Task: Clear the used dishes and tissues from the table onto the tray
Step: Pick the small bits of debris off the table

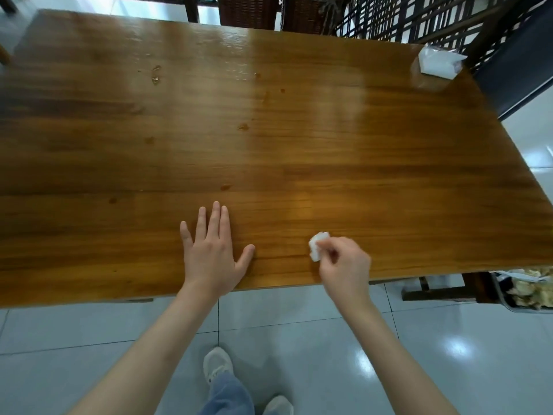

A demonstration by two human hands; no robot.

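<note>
White crumpled tissue sits pinched in the right hand, fingertips curled round it, low over the near edge of the wooden bench. Left hand lies flat on the bench, fingers straight and spread, holding nothing, a little left of the right one. So: right grip closed on the tissue, left grip open.

Tray only partly in view, at the right edge, lower than the bench top and beyond its near right corner; looks already loaded with scraps and paper, contents blurred. No dishes visible on the bench. Small wet spots dot the bench surface toward the far left and middle. Clear tissue holder stands at the far right corner, well apart from both hands.

Risks, as judgement: pinch is light, on one end of the wad, so it could drop onto the tiled floor during the carry right. Tray looks full, so a tossed tissue may bounce or slide off. Reaching right while leaning on the left palm could smear the spills. Holder tissues look unused; grabbing them would be a mistake.
</note>
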